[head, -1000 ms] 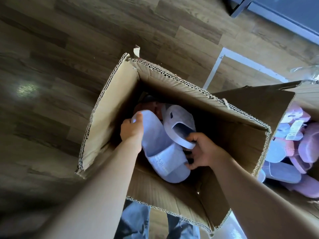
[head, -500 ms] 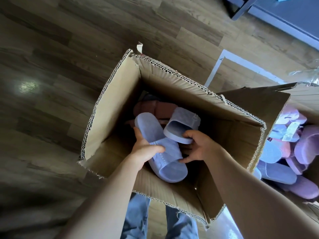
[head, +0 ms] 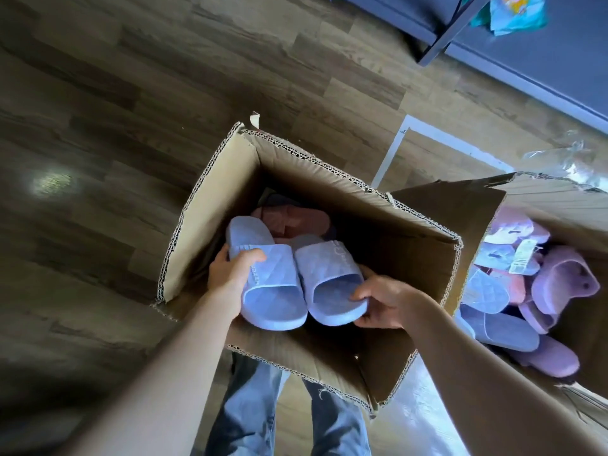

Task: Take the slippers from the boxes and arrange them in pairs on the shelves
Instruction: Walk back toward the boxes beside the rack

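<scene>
Two boxes, I count. Over the centre box (head: 214,232), two lilac slippers side by side: left hand (head: 234,274) curls round the left slipper (head: 273,294), right hand (head: 386,302) grips the right slipper (head: 329,281).

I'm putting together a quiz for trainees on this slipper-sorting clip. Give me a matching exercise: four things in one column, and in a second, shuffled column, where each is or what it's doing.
1 left hand
2 right hand
3 pink slipper
4 fuzzy purple slipper

A in the side box
B grips the left blue slipper by its strap
C deep in the front box
D pinches the right blue slipper at its end

Pairs: 1-B, 2-D, 3-C, 4-A
</scene>
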